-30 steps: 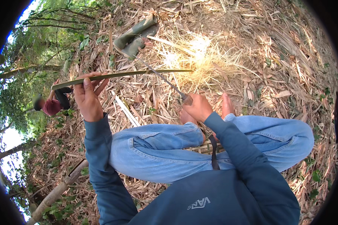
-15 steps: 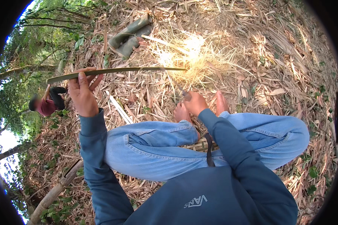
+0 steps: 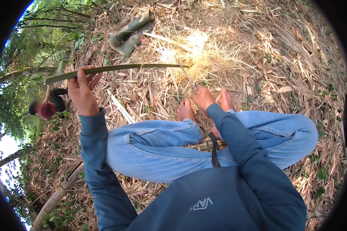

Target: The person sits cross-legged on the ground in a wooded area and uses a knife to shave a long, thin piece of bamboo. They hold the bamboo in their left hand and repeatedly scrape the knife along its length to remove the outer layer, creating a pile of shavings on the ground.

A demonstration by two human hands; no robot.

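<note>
A long, thin green bamboo strip (image 3: 138,66) stretches sideways in front of me, bowed slightly upward. My left hand (image 3: 85,94) pinches it close to its left end, thumb on the near side and fingers behind. In my right hand (image 3: 202,101), closed round the handle, is a knife (image 3: 189,80) whose narrow blade points away from me and a little to the left. The blade crosses the strip near its right end; whether it touches the strip I cannot tell. My right fist is just above the gap between my bare feet.
Pale bamboo shavings (image 3: 210,57) are heaped in sunlight beyond the knife. Rubber boots (image 3: 133,34) lie at the back. Light split strips (image 3: 121,108) rest on dry leaves left of my feet. A person (image 3: 49,108) sits far left, and a bamboo pole (image 3: 58,196) slants at lower left.
The knife has swung up, its blade now clearly visible across the strip's right end. The strip's far end has shifted right, and my left hand has moved slightly up and left.
</note>
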